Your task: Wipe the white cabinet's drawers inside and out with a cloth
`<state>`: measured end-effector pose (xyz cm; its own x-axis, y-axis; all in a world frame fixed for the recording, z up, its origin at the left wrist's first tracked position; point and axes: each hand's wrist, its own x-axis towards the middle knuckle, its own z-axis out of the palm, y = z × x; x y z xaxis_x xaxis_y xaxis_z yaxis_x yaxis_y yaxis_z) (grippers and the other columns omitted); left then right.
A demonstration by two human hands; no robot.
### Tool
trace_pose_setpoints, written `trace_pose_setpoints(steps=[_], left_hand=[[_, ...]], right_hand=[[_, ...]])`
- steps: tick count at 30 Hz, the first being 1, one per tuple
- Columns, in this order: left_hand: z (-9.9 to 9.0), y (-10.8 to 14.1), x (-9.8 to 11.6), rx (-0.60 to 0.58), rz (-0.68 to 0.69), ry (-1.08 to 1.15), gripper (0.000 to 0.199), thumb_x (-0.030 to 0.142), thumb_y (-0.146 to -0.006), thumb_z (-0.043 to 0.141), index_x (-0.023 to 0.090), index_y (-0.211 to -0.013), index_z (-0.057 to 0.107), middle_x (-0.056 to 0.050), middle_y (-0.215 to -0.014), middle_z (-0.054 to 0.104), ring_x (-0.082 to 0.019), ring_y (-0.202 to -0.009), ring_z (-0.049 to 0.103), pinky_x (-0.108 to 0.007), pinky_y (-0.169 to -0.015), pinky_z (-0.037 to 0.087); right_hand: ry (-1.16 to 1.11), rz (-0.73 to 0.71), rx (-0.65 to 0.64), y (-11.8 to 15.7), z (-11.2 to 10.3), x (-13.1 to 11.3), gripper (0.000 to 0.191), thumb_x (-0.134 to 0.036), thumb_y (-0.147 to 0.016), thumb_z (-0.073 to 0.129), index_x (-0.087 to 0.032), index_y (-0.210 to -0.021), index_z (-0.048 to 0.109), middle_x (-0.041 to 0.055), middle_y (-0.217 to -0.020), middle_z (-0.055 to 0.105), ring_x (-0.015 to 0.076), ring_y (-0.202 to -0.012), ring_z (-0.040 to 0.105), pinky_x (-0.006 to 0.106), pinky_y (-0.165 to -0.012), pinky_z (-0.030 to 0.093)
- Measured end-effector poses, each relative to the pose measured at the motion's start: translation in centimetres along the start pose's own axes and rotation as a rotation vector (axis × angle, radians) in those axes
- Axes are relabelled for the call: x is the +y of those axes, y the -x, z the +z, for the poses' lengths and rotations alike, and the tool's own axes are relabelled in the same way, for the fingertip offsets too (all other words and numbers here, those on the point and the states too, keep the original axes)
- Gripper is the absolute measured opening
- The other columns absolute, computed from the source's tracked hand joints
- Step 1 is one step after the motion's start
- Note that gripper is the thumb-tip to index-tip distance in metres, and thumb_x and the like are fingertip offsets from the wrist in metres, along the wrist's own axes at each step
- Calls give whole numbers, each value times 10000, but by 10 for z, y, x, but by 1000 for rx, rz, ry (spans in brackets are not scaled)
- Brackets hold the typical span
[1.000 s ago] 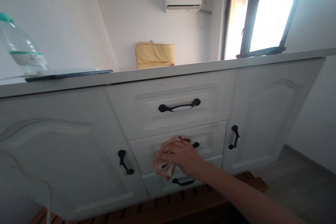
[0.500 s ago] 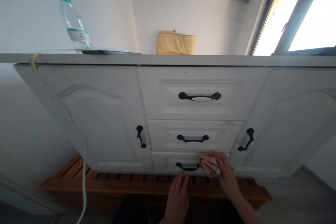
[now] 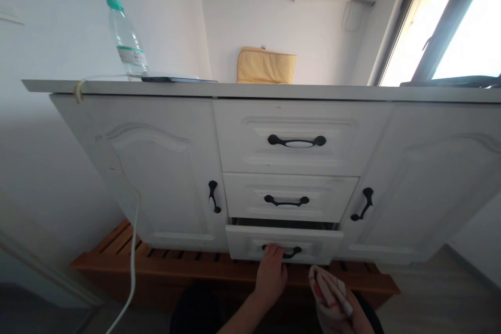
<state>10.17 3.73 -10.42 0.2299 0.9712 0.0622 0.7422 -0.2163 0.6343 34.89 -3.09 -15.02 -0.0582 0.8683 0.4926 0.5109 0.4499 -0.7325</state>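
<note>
My left hand [image 3: 271,274] is closed around the left part of the black handle [image 3: 293,253] on the bottom drawer [image 3: 245,242]. That drawer stands slightly out, with a dark gap along its top edge. At the lower right, my right hand [image 3: 357,315] grips a folded pink and white cloth [image 3: 329,292], held in front of the wooden slats and apart from the drawer. The middle drawer [image 3: 246,195] and the top drawer [image 3: 235,135] sit closed above, each with a black handle.
The white cabinet has a left door [image 3: 164,177] and a right door [image 3: 422,188]. A slatted wooden bench [image 3: 188,269] lies at its foot. A bottle [image 3: 131,55] and a flat dark device [image 3: 164,80] rest on top. A white cable [image 3: 133,255] hangs down the left side.
The bottom drawer has come out a little, with my left hand now on its handle. My right hand has drawn the cloth away from the drawer front, down and toward me.
</note>
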Motion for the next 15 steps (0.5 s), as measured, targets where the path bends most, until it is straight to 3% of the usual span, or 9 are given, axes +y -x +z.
trace_pose_setpoints(steps=[2, 6, 9, 12, 15], left_hand=[[5, 22, 1, -50, -6, 7, 526, 29, -754, 420, 148, -1224, 624, -115, -1335, 601, -264, -1327, 481, -431, -1213, 359], [24, 66, -20, -354, -21, -39, 667, 63, -685, 564, 181, -1341, 581, -111, -1437, 558, -296, -1382, 455, -427, -1227, 362], [46, 92, -42, -431, 36, -40, 546, 145, -825, 547, 225, -1364, 594, -114, -1379, 620, -299, -1350, 509, -430, -1199, 407], [67, 113, -53, -446, 40, -46, 463, 159, -934, 426, 260, -1337, 631, -114, -1317, 684, -303, -1320, 563, -459, -1173, 442], [77, 127, -48, -537, 1, -55, 453, 160, -818, 631, 247, -1259, 685, -124, -1278, 718, -379, -1252, 617, -534, -1108, 502]], right_hand=[[13, 0, 15, -8, -18, -13, 585, -330, -929, 521, -506, -1482, 453, -2, -1389, 661, 322, -1168, 686, 458, -905, 652], [75, 19, 109, -27, -55, -39, 542, -333, -954, 497, -450, -1483, 486, -3, -1424, 636, 298, -1252, 642, 375, -885, 655], [97, -4, 199, -57, -71, -66, 536, -334, -952, 516, -362, -1487, 509, 40, -1403, 655, 277, -1247, 651, 330, -878, 639], [84, -48, -4, -96, -59, -96, 525, -352, -921, 568, -296, -1443, 565, 83, -1376, 672, 286, -1218, 666, 373, -948, 601], [61, 63, -365, -123, -11, -114, 380, -309, -911, 573, -274, -1272, 688, 76, -1210, 749, 264, -1053, 722, 375, -885, 600]])
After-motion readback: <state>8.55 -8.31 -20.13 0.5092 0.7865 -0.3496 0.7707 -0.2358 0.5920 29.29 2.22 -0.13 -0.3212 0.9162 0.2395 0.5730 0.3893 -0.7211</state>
